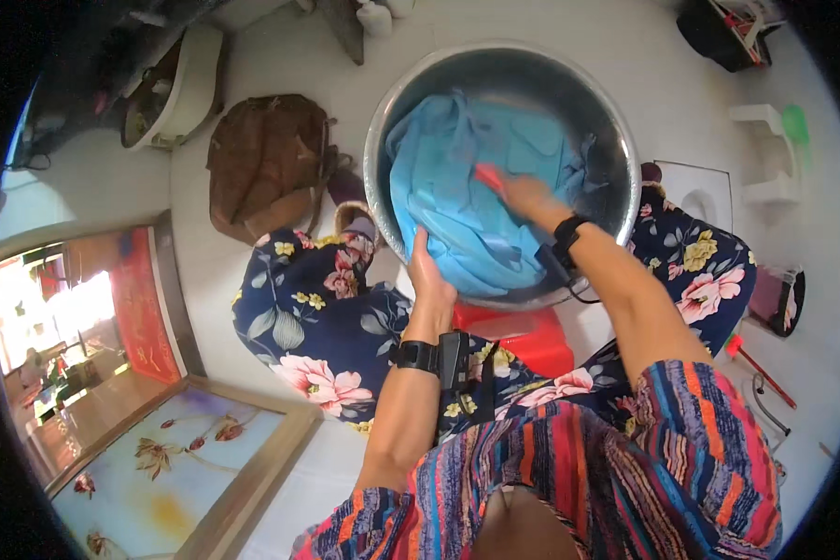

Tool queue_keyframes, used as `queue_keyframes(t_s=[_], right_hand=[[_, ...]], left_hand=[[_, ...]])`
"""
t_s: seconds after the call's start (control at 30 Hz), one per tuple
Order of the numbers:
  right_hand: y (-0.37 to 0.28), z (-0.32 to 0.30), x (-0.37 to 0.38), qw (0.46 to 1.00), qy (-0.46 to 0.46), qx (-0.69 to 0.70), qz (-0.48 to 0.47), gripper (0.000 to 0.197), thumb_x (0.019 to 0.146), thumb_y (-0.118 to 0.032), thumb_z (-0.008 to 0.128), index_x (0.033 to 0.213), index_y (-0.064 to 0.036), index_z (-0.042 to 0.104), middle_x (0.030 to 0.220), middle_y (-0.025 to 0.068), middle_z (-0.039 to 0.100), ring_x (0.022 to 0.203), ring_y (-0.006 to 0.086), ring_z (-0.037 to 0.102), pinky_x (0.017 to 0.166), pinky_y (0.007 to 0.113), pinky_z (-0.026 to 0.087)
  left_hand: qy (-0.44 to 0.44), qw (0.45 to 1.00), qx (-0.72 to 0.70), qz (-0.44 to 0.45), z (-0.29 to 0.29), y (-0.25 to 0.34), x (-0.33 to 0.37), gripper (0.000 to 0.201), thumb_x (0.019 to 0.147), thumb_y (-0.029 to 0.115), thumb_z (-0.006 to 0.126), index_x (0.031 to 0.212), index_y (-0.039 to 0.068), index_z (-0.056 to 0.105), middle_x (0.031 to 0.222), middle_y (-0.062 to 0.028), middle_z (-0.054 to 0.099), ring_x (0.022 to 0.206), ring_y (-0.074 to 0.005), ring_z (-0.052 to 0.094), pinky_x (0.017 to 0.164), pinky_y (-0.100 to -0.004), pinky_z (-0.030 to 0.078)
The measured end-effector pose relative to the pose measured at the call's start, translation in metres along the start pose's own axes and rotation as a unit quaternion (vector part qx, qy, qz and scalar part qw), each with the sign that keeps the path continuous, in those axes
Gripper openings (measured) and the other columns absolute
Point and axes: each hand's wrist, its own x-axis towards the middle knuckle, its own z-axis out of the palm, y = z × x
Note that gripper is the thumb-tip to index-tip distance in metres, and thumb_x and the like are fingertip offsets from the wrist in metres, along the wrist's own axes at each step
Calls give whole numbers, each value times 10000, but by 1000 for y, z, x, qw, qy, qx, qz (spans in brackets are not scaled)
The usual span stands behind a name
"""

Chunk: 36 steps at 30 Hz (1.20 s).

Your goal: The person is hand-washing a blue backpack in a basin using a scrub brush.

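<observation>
In the metal basin [616,154], the blue garment [436,177] lay crumpled beneath and left of the right hand [532,199], fingers wrapped round a red tool [489,176]. Left hand [431,280] sat at the basin's near side, by the garment's edge; grip could not be told.

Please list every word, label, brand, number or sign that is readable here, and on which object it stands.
No text here can be read.
Red hanging sheet, left: yellowish marks, too blurred to read.
Light-blue cloth in the round silver metal basin: no readable text.
Red tool in the right hand: too blurred to tell.
</observation>
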Motion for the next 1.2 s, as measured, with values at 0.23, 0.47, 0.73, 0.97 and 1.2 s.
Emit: queue_keyframes(t_s=[0.23, 0.47, 0.73, 0.97, 1.2], right_hand=[[-68, -58, -18, 717, -212, 610, 263, 391, 777, -429, 612, 837, -58, 505, 626, 25, 528, 415, 56, 366, 332, 203, 286], [-76, -81, -43, 567, -144, 774, 241, 125, 797, -128, 628, 815, -34, 546, 608, -46, 441, 426, 12, 318, 349, 164, 231], [-94, -86, -25, 762, -97, 582, 267, 316, 676, -315, 742, 757, -81, 546, 613, -9, 495, 405, 64, 363, 343, 218, 286], [-91, -81, -27, 693, -44, 656, 297, 231, 681, -179, 736, 769, -69, 552, 591, -21, 471, 409, 56, 365, 341, 206, 287], [-86, -109, -50, 369, -65, 882, 286, 219, 753, -70, 674, 811, -116, 468, 562, -67, 378, 391, 6, 321, 338, 148, 259]], left_hand=[[-58, 996, 66, -23, -22, 11, 4, 434, 882, 296, 459, 1196, -4, 456, 1182, -106, 511, 1047, -238, 515, 909, -371, 409], [-124, 991, 8, -45, -8, 8, 1, 384, 895, 270, 426, 1162, -1, 483, 1150, -117, 534, 1043, -236, 523, 915, -366, 411], [-160, 983, 72, -43, -4, 11, -7, 427, 904, 324, 425, 1191, 11, 461, 1165, -97, 528, 1062, -228, 513, 932, -361, 394], [-212, 977, 40, -3, 3, 18, -13, 596, 875, 453, 446, 1292, 39, 342, 1275, -104, 432, 1145, -244, 440, 979, -378, 346], [-167, 975, 146, 0, 0, 17, -8, 621, 804, 447, 568, 1243, 43, 394, 1221, -100, 468, 1107, -229, 460, 963, -369, 351]])
